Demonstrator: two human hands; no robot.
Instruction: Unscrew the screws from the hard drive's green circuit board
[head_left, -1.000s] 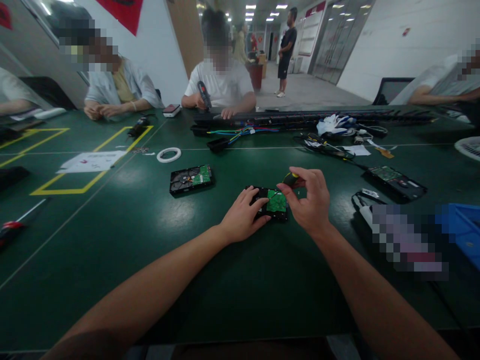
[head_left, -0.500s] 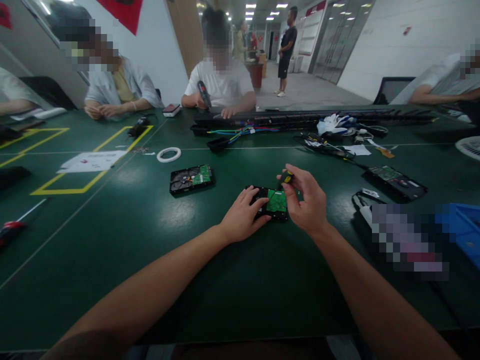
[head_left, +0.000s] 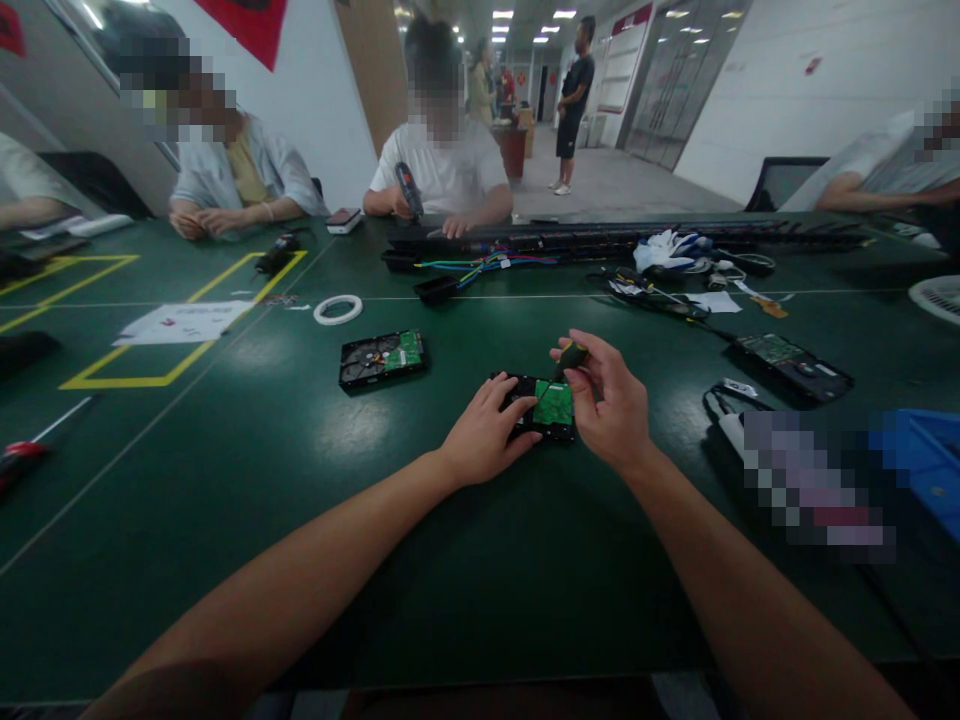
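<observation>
A hard drive (head_left: 553,402) lies on the green table in front of me with its green circuit board facing up. My left hand (head_left: 491,428) rests over the drive's left end and grips it by the edges. Between the thumb and fingers of my right hand (head_left: 611,405) is a screwdriver (head_left: 572,357) with a dark and yellow handle. Its thin shaft slants down to the left onto the drive, near the board's left edge. The tip's exact contact point is too small to make out.
A second hard drive (head_left: 382,359) lies to the left, a third hard drive (head_left: 791,365) to the right. A white ring (head_left: 337,310), a red-handled screwdriver (head_left: 22,458), white gloves (head_left: 671,250) and a blue bin (head_left: 930,460) lie around. Across the table, a person holds a power tool (head_left: 409,190).
My right hand and the screwdriver handle have turned and shifted very slightly. My left hand and the hard drive have stayed in place.
</observation>
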